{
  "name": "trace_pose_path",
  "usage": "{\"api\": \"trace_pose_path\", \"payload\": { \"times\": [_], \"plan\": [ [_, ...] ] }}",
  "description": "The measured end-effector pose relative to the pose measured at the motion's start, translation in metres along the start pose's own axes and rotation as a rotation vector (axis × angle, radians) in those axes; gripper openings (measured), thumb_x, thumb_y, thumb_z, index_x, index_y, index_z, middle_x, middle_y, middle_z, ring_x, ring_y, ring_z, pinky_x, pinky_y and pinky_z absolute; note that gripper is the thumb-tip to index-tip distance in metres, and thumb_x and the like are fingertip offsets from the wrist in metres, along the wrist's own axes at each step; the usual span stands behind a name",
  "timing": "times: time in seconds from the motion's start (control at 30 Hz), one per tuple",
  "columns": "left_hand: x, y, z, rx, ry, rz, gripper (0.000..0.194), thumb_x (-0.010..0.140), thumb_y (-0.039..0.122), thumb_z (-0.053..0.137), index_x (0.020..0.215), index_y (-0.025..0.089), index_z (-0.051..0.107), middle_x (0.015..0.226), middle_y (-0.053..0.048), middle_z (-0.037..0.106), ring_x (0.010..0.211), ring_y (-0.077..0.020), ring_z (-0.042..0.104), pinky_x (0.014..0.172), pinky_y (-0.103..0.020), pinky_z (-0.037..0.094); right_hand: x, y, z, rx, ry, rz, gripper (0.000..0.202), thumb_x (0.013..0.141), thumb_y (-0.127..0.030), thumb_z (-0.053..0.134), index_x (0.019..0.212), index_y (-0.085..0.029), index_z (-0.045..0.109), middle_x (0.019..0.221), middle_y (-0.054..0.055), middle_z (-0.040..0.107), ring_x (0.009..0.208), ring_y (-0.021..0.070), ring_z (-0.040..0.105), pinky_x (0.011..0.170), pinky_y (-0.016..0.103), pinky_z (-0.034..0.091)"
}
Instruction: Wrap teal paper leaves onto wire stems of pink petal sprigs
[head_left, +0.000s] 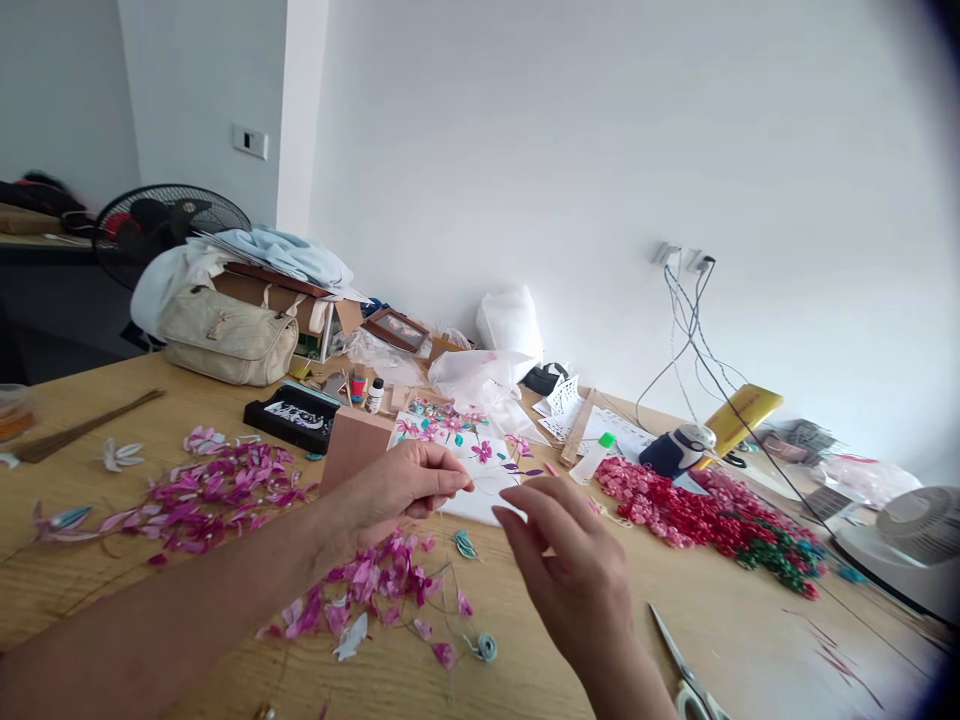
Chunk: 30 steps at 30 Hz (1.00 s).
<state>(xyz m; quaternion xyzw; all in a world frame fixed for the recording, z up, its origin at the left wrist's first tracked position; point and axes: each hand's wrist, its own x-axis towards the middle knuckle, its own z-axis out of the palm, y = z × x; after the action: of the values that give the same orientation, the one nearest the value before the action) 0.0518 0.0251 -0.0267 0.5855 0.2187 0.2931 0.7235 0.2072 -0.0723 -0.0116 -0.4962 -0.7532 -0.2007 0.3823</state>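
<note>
Above the table (750, 640), the person's left hand (424, 485) had thumb and fingertips pressed together, pinching a fine strand (487, 491) that ran toward three o'clock, between the two hands. The right hand (570, 560) held thumb and forefinger slightly apart near the strand; its grip could not be told. From the left hand, pink petals (382, 580) lay at seven o'clock and a block (349, 447) stood at ten; from the right, scissors (679, 655) lay at four and a spool (487, 648) at eight.
</note>
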Motion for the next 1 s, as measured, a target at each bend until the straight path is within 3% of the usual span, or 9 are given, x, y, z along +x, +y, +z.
{"api": "trace_pose_path", "payload": {
  "times": [0.17, 0.27, 0.43, 0.57, 0.73, 0.8, 0.93, 1.0],
  "plan": [
    [0.000, -0.001, 0.001, -0.065, -0.036, -0.042, 0.023, 0.063, 0.033, 0.069, 0.067, 0.012, 0.058, 0.047, 0.006, 0.042, 0.043, -0.0037, 0.028, 0.040, -0.019, 0.012, -0.003, -0.004, 0.013, -0.341, -0.112, -0.014, 0.017, 0.084, -0.019, 0.043, 0.078, -0.021, 0.059, 0.071, 0.001, 0.056, 0.058, 0.0134, 0.051, 0.050, 0.022, 0.034],
    [0.001, -0.002, 0.001, -0.081, -0.053, -0.059, 0.024, 0.061, 0.033, 0.070, 0.067, 0.012, 0.058, 0.047, 0.006, 0.042, 0.042, -0.0032, 0.029, 0.039, -0.019, 0.011, -0.005, -0.002, 0.015, -0.395, -0.142, -0.002, 0.018, 0.083, -0.020, 0.043, 0.074, -0.023, 0.058, 0.069, -0.001, 0.056, 0.055, 0.0128, 0.051, 0.047, 0.022, 0.032],
    [0.001, -0.004, 0.001, -0.072, -0.070, -0.073, 0.025, 0.062, 0.033, 0.070, 0.068, 0.013, 0.058, 0.046, 0.006, 0.042, 0.041, -0.0033, 0.030, 0.039, -0.019, 0.012, -0.006, 0.002, 0.018, -0.146, -0.094, -0.091, 0.028, 0.082, -0.007, 0.033, 0.076, -0.019, 0.058, 0.093, 0.006, 0.064, 0.060, 0.0111, 0.058, 0.052, 0.020, 0.040],
    [0.000, -0.004, 0.003, -0.048, -0.057, -0.067, 0.028, 0.062, 0.036, 0.070, 0.067, 0.013, 0.056, 0.047, 0.007, 0.041, 0.041, -0.0033, 0.028, 0.039, -0.019, 0.012, -0.006, 0.002, 0.022, -0.002, -0.082, -0.021, 0.025, 0.081, -0.005, 0.035, 0.080, -0.020, 0.056, 0.084, 0.006, 0.066, 0.065, 0.0128, 0.060, 0.055, 0.020, 0.043],
    [-0.003, -0.004, 0.010, 0.086, -0.022, -0.006, 0.024, 0.067, 0.036, 0.065, 0.067, 0.013, 0.056, 0.048, 0.007, 0.039, 0.044, -0.0050, 0.028, 0.041, -0.019, 0.016, -0.007, -0.002, 0.023, 0.113, -0.063, 0.207, 0.020, 0.080, -0.010, 0.039, 0.071, -0.021, 0.053, 0.064, 0.000, 0.061, 0.056, 0.0121, 0.057, 0.050, 0.020, 0.040],
    [-0.004, -0.003, 0.013, 0.246, 0.028, 0.067, 0.019, 0.071, 0.032, 0.061, 0.066, 0.014, 0.057, 0.050, 0.006, 0.040, 0.046, -0.0064, 0.032, 0.043, -0.020, 0.022, -0.007, -0.004, 0.024, 0.176, -0.066, 0.325, 0.017, 0.080, -0.013, 0.042, 0.068, -0.021, 0.051, 0.056, -0.002, 0.058, 0.051, 0.0118, 0.055, 0.049, 0.021, 0.040],
    [-0.007, -0.003, 0.018, 0.707, 0.119, 0.454, 0.016, 0.078, 0.018, 0.052, 0.065, 0.015, 0.061, 0.065, 0.001, 0.049, 0.066, -0.0110, 0.046, 0.061, -0.022, 0.034, -0.005, -0.004, 0.025, 0.374, -0.120, 0.584, 0.015, 0.079, -0.017, 0.044, 0.065, -0.021, 0.046, 0.047, -0.005, 0.051, 0.043, 0.0112, 0.049, 0.045, 0.021, 0.039],
    [-0.007, -0.003, 0.018, 0.814, 0.111, 0.554, 0.019, 0.079, 0.016, 0.048, 0.066, 0.016, 0.061, 0.067, 0.001, 0.049, 0.069, -0.0116, 0.047, 0.064, -0.022, 0.034, -0.003, -0.002, 0.024, 0.484, -0.159, 0.679, 0.015, 0.079, -0.019, 0.044, 0.064, -0.021, 0.044, 0.044, -0.006, 0.049, 0.040, 0.0107, 0.048, 0.042, 0.021, 0.038]
  ]
}}
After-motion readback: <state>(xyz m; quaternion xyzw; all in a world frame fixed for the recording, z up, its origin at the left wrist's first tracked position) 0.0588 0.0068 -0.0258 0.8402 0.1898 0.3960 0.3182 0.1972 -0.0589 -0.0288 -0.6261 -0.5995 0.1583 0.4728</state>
